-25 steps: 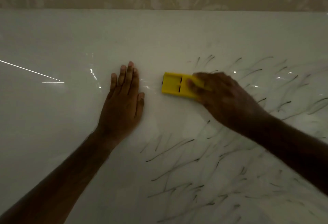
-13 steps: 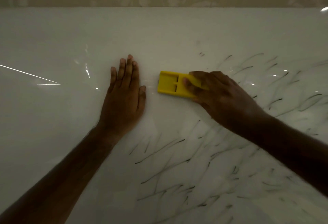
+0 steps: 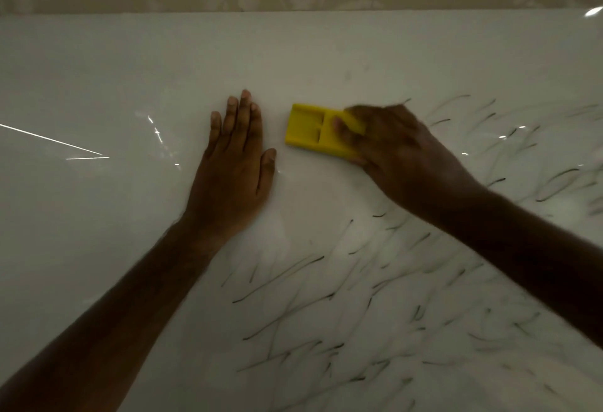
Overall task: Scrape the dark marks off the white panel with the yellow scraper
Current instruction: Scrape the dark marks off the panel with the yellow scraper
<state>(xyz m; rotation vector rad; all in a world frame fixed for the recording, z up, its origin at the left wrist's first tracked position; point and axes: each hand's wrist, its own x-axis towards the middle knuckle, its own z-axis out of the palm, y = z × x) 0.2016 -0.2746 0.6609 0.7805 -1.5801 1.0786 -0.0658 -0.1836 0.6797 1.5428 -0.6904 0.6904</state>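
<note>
While the left hand [image 3: 233, 170] lies flat with straight fingers on the glossy white panel [image 3: 326, 62], the right hand [image 3: 396, 154] grips the flat yellow plastic scraper [image 3: 313, 131] just beside it, to its right and not touching. Thin dark marks [image 3: 293, 284] scatter across the panel below and right of both hands.

Over the last second the right hand [image 3: 401, 154] has slid the yellow scraper [image 3: 318, 132] leftward across the white panel [image 3: 326, 59], so the gap to the left hand's [image 3: 233, 170] thumb is narrower than before. The short dark marks [image 3: 326, 300] that lay just beyond the scraper a second ago no longer show there. The right hand is now motion-blurred.
</note>
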